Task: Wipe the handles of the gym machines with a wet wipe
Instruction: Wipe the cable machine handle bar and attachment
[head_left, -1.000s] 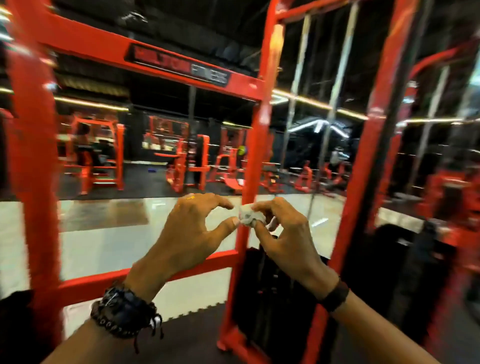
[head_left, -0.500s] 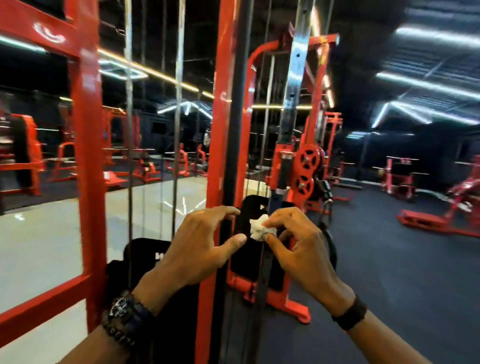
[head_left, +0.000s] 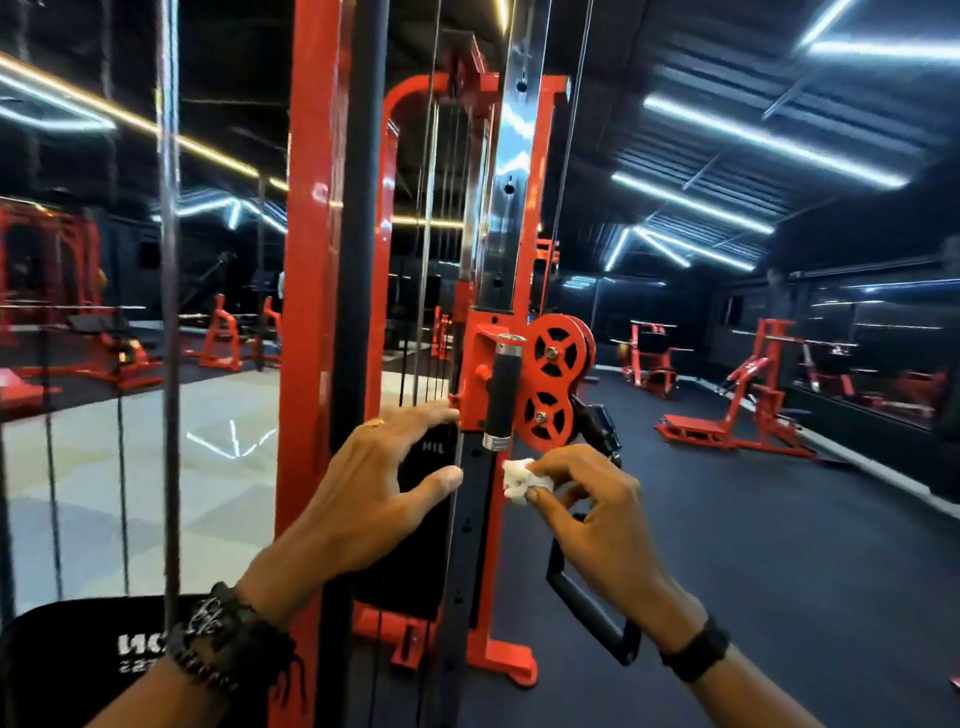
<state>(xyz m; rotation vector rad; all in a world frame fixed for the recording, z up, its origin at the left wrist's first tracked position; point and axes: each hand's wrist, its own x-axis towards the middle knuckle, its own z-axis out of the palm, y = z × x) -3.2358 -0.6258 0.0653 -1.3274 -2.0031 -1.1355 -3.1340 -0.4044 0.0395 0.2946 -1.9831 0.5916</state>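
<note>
The left hand (head_left: 379, 493) is raised in front of the body with its back toward the camera, fingers spread and extended to the right, thumb held apart below them, gripping nothing; a ring sits on one finger and dark beaded bands wrap the wrist. The right hand (head_left: 592, 514) is raised just right of it, near but apart, pinching a small crumpled white wet wipe (head_left: 521, 479) between thumb and fingertips, a dark band around its wrist.
</note>
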